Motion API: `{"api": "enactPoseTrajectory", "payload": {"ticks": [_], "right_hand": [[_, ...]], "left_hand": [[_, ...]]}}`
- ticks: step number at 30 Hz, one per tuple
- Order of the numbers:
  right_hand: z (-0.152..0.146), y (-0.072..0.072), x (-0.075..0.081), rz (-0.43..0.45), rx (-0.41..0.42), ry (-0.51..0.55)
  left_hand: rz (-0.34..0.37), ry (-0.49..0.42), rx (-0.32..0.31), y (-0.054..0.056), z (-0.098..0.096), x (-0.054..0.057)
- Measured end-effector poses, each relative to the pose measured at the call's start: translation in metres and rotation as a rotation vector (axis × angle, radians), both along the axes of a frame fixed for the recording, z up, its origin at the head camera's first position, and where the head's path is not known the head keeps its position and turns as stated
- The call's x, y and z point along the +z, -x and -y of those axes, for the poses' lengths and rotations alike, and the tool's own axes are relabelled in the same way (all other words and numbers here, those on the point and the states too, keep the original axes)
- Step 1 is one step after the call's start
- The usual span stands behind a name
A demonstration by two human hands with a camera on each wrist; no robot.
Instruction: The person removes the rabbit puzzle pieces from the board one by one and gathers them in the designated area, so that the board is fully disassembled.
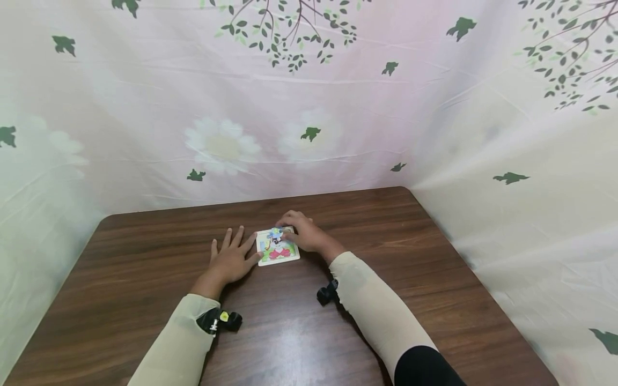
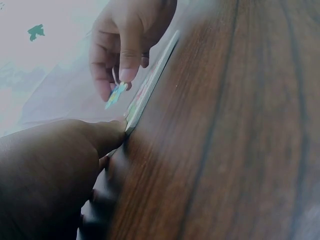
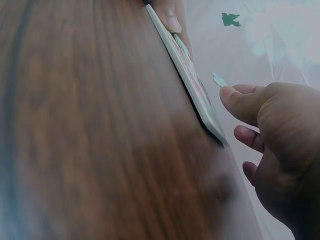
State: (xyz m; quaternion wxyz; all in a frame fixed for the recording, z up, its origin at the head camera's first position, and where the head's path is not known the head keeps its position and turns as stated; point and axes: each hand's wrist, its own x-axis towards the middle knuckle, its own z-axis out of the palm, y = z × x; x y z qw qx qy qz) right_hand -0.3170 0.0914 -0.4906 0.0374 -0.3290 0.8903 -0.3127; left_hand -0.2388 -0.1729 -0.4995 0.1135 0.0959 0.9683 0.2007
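A small square jigsaw puzzle [image 1: 280,252] with a white border and a colourful cartoon picture lies flat on the table. My left hand [image 1: 232,262] rests beside it with fingers spread, the thumb [image 2: 112,135] touching the puzzle's left edge. Over the top right part of the puzzle, my right hand [image 1: 307,235] pinches a small blue, green and yellow puzzle piece [image 2: 116,94] between thumb and fingers. In the right wrist view the piece [image 3: 218,80] is held a little above the board [image 3: 200,107], tilted and apart from it.
The brown wood-grain table [image 1: 376,236] has rounded far corners. Behind it and at the sides hangs a pale curtain [image 1: 338,118] printed with leaves, birds and flowers. Both forearms wear light sleeves [image 1: 381,305] with small dark wrist cameras [image 1: 327,292].
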Motion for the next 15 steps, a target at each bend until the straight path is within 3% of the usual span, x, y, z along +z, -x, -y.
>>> {"api": "enactPoseTrajectory", "payload": {"ticks": [5, 15], "right_hand": [[-0.0055, -0.0014, -0.0008, 0.022, -0.015, 0.019], [-0.0109, -0.0026, 0.0000, 0.056, -0.052, 0.030]], "left_hand": [[-0.007, -0.017, 0.003, 0.0015, 0.0010, -0.0038], [-0.013, -0.006, 0.011, -0.0038, -0.0023, 0.0043]]}}
